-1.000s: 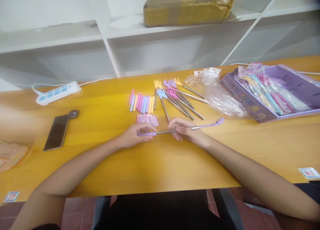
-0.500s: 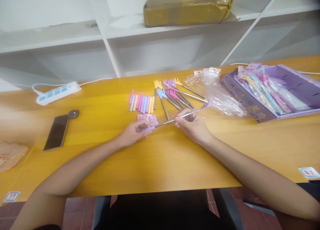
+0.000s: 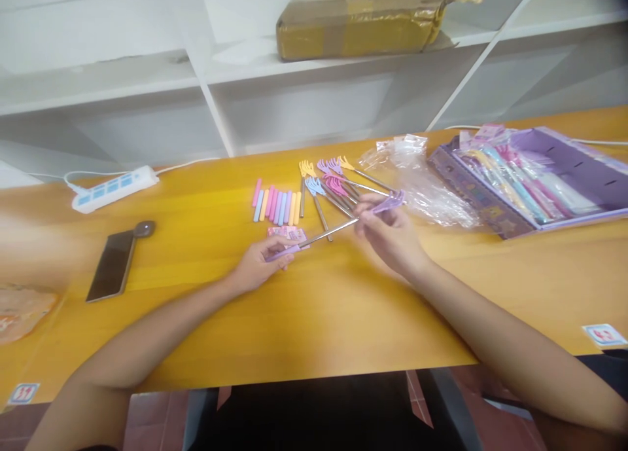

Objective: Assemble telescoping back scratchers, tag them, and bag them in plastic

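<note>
A purple hand-shaped telescopic stick [image 3: 330, 232] stretches between both hands above the yellow table [image 3: 314, 320]. My left hand [image 3: 260, 262] pinches its purple grip end. My right hand [image 3: 390, 236] pinches the shaft near the purple claw head. Just behind lie several more claw sticks [image 3: 333, 186] in yellow, blue, pink and purple, a row of pastel grip sleeves [image 3: 277, 205] and small pink cards [image 3: 287, 232].
Crumpled clear wrappers [image 3: 417, 176] and a purple box [image 3: 534, 179] of packed sticks sit at the right. A phone [image 3: 111, 264], a power strip [image 3: 114, 187] and white shelving with a taped parcel [image 3: 363, 19] lie to the left and behind.
The stick has swung from lying level to pointing up-right toward the pile. My right hand slid along the shaft toward the claw end and moved farther away; my left hand stayed put.
</note>
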Motion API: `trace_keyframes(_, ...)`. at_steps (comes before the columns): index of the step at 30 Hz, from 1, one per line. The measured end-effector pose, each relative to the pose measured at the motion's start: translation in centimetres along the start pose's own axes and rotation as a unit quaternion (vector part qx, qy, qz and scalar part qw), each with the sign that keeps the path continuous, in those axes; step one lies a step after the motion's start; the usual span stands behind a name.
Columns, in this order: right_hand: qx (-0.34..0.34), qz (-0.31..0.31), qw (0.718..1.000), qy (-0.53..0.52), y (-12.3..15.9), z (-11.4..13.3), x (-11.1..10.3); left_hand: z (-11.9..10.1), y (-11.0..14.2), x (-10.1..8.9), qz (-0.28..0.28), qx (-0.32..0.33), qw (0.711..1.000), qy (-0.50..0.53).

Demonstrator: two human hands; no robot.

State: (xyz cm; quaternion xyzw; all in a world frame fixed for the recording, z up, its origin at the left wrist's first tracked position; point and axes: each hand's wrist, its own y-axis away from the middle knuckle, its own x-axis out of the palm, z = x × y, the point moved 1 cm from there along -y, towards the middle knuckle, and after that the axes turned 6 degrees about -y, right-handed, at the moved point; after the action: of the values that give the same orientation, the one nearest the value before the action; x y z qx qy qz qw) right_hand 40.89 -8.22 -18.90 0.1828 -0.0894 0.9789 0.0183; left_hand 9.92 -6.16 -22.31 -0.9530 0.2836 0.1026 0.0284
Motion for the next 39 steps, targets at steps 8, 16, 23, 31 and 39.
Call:
trace_keyframes(8,-0.058,-0.058,0.994,0.075,-1.7,0.0,-2.7,-0.8,0.1,-0.5,-0.093,0.099,0.989,-0.055)
trace_keyframes(16,0.002,0.026,0.99,0.138,-1.9,-0.3,-3.2,-0.2,-1.2,-2.2,-0.282,0.121,0.942,0.138)
trace_keyframes(23,0.041,0.036,0.991,0.126,-2.4,0.2,-3.6,-0.7,-1.7,-2.6,-0.309,0.112,0.926,0.184)
trace_keyframes(31,0.037,0.022,0.998,0.037,-2.2,0.9,-3.1,-1.9,-1.4,-2.9,-0.279,0.076,0.94,0.18)
trace_keyframes(39,0.053,0.016,0.998,0.037,-2.2,0.3,-3.0,-1.0,-1.6,-3.1,-0.152,0.053,0.976,0.144)
